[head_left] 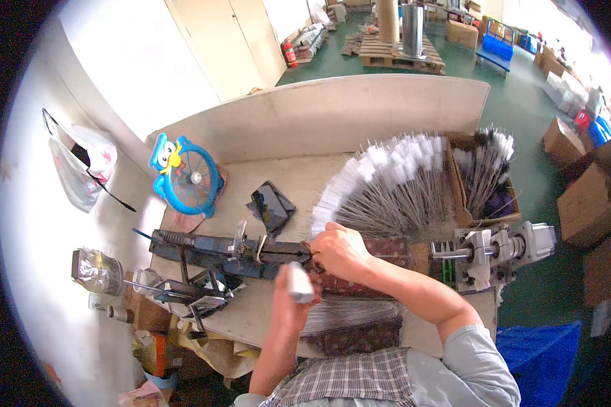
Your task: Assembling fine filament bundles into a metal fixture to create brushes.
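Bright, wide fisheye view with dark, grainy corners; strong glare bleaches the upper right and the white wall (pixel 129 47); the worktop (pixel 244 169) bends; motion blur smears the white object (pixel 301 285) in the left hand (pixel 289 306)

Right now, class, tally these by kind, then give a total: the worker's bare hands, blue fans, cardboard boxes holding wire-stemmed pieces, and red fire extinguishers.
Bare hands: 2 (left hand, right hand)
Blue fan: 1
Cardboard box of wire-stemmed pieces: 1
Red fire extinguisher: 1
Total: 5
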